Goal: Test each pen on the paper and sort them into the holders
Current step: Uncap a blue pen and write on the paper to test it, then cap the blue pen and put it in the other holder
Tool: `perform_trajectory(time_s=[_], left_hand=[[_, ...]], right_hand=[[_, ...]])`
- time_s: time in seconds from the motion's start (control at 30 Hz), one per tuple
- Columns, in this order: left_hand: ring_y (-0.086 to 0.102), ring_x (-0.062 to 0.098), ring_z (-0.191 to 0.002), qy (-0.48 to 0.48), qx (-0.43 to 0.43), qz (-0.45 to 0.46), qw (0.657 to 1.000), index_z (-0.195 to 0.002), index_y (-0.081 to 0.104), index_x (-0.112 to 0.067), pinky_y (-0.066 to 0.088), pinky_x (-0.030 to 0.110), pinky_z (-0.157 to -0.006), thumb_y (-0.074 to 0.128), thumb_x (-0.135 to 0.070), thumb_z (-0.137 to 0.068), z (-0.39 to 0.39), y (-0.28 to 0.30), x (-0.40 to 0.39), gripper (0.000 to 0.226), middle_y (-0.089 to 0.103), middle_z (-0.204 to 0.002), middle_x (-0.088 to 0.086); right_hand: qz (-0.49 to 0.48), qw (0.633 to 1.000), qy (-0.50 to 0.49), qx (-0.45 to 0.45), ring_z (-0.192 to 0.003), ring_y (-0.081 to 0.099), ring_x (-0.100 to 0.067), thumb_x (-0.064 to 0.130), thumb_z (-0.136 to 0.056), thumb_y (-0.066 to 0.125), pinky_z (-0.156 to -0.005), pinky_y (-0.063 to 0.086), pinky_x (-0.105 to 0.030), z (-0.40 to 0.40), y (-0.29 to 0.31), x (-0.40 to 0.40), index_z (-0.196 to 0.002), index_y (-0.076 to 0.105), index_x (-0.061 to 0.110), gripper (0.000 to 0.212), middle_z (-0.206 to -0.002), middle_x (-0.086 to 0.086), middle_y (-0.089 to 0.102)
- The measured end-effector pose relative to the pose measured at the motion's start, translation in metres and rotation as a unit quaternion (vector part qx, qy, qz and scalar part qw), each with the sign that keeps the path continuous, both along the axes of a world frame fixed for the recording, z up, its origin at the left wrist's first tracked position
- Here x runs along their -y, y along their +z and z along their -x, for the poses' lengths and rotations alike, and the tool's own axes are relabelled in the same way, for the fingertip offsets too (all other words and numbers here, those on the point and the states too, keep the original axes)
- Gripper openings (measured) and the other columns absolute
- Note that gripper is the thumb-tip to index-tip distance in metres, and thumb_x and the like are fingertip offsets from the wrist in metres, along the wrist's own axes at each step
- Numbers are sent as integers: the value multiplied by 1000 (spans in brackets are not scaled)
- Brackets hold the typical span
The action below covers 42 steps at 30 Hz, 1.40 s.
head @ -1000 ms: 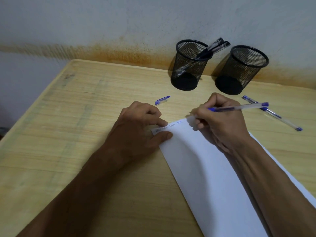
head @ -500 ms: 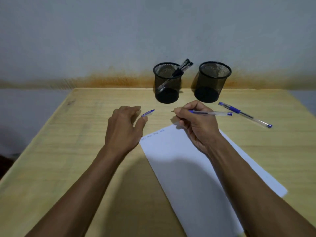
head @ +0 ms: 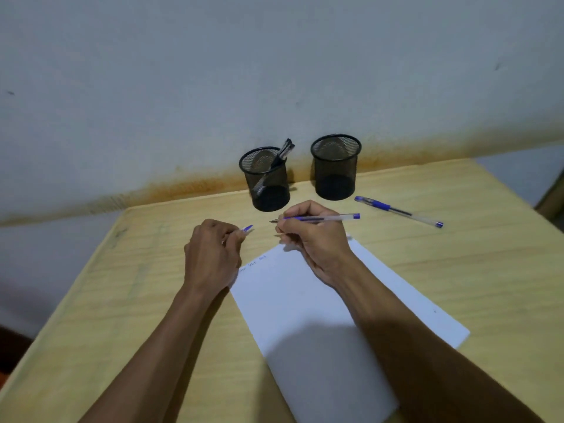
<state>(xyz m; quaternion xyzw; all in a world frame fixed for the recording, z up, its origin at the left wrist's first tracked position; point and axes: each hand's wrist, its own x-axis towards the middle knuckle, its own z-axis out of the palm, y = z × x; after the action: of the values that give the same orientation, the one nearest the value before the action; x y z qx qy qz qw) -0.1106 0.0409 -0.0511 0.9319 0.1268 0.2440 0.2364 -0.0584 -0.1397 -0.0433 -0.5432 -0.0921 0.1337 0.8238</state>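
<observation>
My right hand point(head: 314, 239) grips an uncapped blue pen point(head: 332, 218), tip pointing left, just above the top edge of the white paper point(head: 305, 315). Small scribbles mark the paper's top left corner. My left hand point(head: 210, 254) pinches the blue pen cap point(head: 247, 228) left of the pen tip. Two black mesh holders stand at the back: the left holder point(head: 268, 181) has dark pens leaning in it, the right holder point(head: 335, 169) looks empty. Another blue pen point(head: 396, 210) lies on the table to the right.
The wooden table point(head: 137, 300) reaches a stained wall at the back. Its left edge runs diagonally down the left side and its right corner shows at far right.
My left hand left the paper and picked up the cap from the table. My right hand lifted the pen off the paper. The camera tilted up.
</observation>
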Motion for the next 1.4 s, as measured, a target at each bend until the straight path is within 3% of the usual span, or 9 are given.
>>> perform_trajectory(time_s=[0.2,0.33,0.47,0.6,0.87,1.03,1.17,1.4], left_hand=[[58,10,-72,16,83,90,992,-91,71,-18,36,16,-62,58,-21,-95,44,5,0,14,67,-82,-6],[62,9,-69,-17,81,154,985,-91,72,-22,44,26,-62,62,-17,-93,49,5,17,11,70,-79,-9],[63,5,-72,-69,96,197,973,-90,71,-27,47,18,-65,63,-9,-92,57,14,37,20,71,-84,-11],[66,8,-82,-113,113,186,970,-92,70,-31,49,19,-71,61,-5,-93,76,18,43,28,69,-89,-14],[65,7,-83,-146,138,161,966,-97,73,-22,44,14,-72,58,-13,-90,94,19,47,19,68,-89,-14],[66,5,-89,-174,141,138,965,-100,74,-22,47,14,-74,58,-13,-91,101,26,51,21,68,-92,-16],[64,2,-81,-173,156,124,965,-100,75,-20,45,12,-72,59,-14,-90,103,31,55,20,67,-88,-17],[62,1,-76,-170,162,89,968,-96,76,-16,42,10,-69,59,-15,-88,99,37,58,18,64,-81,-18]], right_hand=[[0,1000,-22,23,-72,72,-22,-6,-83,76,-60,56,-26,8,3,-14,-87,70,7,15,-79,-12,74],[4,997,-57,56,-74,71,-19,-9,-80,78,-63,57,-23,18,16,8,-83,70,8,19,-80,-9,75],[67,989,-38,127,-76,76,-17,1,-87,75,-62,58,-23,44,33,34,-88,72,11,10,-76,-3,77],[153,969,-29,191,-70,75,-10,11,-87,77,-58,56,-20,77,41,39,-89,74,6,6,-75,0,76],[192,960,-41,200,-63,73,-8,14,-85,79,-55,54,-18,87,45,41,-84,73,7,9,-67,5,75],[243,943,-33,226,-75,70,-13,25,-83,82,-58,59,-35,91,43,42,-81,78,19,8,-77,6,76],[208,947,-44,239,-73,66,-15,30,-81,83,-56,50,-26,93,41,43,-81,80,19,12,-78,6,77],[195,959,-50,200,-68,61,-8,30,-82,83,-64,47,-30,97,41,43,-80,80,20,10,-82,3,78]])
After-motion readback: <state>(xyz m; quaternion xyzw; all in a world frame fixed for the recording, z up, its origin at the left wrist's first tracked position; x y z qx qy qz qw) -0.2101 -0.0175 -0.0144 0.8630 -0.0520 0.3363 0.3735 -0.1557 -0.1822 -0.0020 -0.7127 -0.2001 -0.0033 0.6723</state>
